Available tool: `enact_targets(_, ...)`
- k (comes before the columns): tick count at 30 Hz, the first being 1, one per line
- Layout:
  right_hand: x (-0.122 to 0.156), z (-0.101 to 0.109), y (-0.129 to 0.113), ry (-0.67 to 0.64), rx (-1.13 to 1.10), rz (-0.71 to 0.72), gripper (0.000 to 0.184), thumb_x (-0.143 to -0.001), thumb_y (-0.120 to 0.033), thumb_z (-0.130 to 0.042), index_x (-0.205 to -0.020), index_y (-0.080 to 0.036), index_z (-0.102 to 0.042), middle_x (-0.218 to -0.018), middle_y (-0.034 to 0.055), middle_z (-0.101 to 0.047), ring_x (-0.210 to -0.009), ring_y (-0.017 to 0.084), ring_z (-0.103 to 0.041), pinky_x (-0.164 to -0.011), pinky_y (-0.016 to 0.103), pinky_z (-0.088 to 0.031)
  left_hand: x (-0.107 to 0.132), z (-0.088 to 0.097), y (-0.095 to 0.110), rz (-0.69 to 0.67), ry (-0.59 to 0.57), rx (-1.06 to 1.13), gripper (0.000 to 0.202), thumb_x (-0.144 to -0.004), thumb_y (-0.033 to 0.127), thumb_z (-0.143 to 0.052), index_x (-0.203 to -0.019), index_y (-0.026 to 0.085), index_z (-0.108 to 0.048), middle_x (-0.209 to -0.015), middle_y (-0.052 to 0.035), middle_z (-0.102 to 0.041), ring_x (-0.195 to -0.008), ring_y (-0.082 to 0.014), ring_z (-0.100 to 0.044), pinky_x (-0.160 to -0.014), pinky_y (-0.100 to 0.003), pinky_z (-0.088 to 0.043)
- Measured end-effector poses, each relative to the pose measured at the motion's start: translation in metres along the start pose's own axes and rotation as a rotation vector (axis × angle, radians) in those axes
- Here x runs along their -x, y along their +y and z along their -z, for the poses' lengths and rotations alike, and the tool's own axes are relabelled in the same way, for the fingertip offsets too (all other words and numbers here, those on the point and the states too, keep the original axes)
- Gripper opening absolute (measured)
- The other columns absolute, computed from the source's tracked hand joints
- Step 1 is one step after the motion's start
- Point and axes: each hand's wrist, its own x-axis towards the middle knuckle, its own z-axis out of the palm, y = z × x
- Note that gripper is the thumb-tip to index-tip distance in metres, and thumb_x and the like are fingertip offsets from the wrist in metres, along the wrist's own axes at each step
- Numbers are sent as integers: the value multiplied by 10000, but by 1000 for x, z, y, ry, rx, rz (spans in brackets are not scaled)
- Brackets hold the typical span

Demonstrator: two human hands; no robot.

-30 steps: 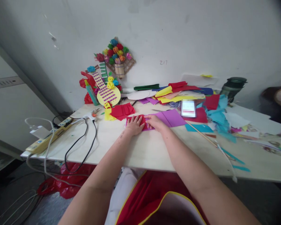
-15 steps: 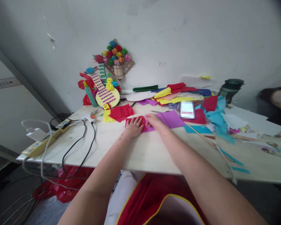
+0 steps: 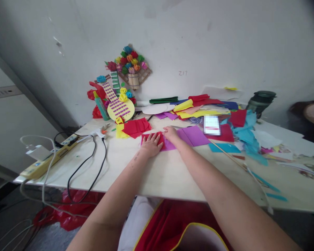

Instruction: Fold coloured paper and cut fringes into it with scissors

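Note:
My left hand (image 3: 151, 144) lies flat with fingers spread on a small red paper piece (image 3: 144, 138). That piece rests over the left end of a long purple paper strip (image 3: 197, 136), which shows crease lines across it. Just right of the red piece, my right hand (image 3: 170, 134) touches the purple strip with curled fingers. What sits between those fingertips, if anything, is too small to make out. Left of the hands lie red paper pieces (image 3: 138, 127) partly over a yellow one (image 3: 120, 131). Behind the right hand is a thin grey pointed tool, partly hidden.
A lit phone (image 3: 211, 125) stands right of the strip, near blue paper (image 3: 224, 147) and a thin stick (image 3: 227, 155). Stacked coloured papers (image 3: 199, 104) line the wall. A power strip (image 3: 49, 157) with cables, a glue bottle (image 3: 101, 108) and a flower-decorated craft guitar (image 3: 120, 108) occupy the left.
The right hand's fingers have lifted slightly off the red piece's edge and curled in more. The left hand stays pressed flat. The whole view has shifted a little.

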Motion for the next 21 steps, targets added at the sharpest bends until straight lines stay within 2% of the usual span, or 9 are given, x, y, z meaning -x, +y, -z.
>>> enact_targets(3, 0, 1, 9, 133, 101, 35, 394, -793, -135, -500, -1177, -141, -583, -996, 89, -678, -830, 149, -642, -741, 226, -482, -1, -1, -1, -6, -4, 6, 729, -834, 612, -101, -1452, 230, -165, -1524, -28, -103, -1395, -248, -42, -1093, -512, -56)
enact_targets(6, 2, 2, 12, 199, 172, 94, 347, -798, -119, -471, -1110, -126, -622, -1056, 109, -663, -963, 172, -613, -862, 265, -450, 0, -1, 0, -12, -1, 4, 755, -821, 640, -101, -1452, 229, -164, -1525, -34, -100, -1395, -252, -44, -1093, -511, -54)
enact_targets(11, 13, 3, 12, 282, 219, 327, 338, -783, -78, -454, -1057, -124, -646, -1081, 116, -642, -1024, 186, -578, -928, 301, -425, 3, 3, 0, -15, -13, 4, 756, -816, 650, -152, -1452, 242, -157, -1525, -34, -96, -1394, -265, -35, -1092, -517, -45)
enact_targets(15, 19, 1, 10, 194, 257, 534, 360, -796, -70, -441, -1076, -153, -650, -1137, 99, -629, -1081, 178, -553, -979, 321, -404, 0, 8, -4, -11, -60, 74, 646, -879, 486, -150, -1453, 189, -140, -1524, -37, -78, -1395, -215, -6, -1107, -469, -46)
enact_targets(18, 19, -3, 9, 101, 304, 561, 360, -815, -103, -458, -1126, -151, -632, -1212, 92, -599, -1152, 176, -513, -1030, 320, -359, -5, 10, -10, 43, -73, 264, 621, -881, 366, -168, -1456, 147, -88, -1518, -31, -95, -1392, -152, -49, -1122, -386, -68)
enact_targets(21, 16, -4, 11, 4, 355, 552, 379, -833, -115, -453, -1183, -145, -597, -1284, 90, -549, -1215, 175, -466, -1067, 325, -307, -5, 13, -18, 89, -6, 456, 604, -883, 314, -148, -1462, 170, -55, -1507, 1, -147, -1368, -139, -196, -1107, -328, -192)
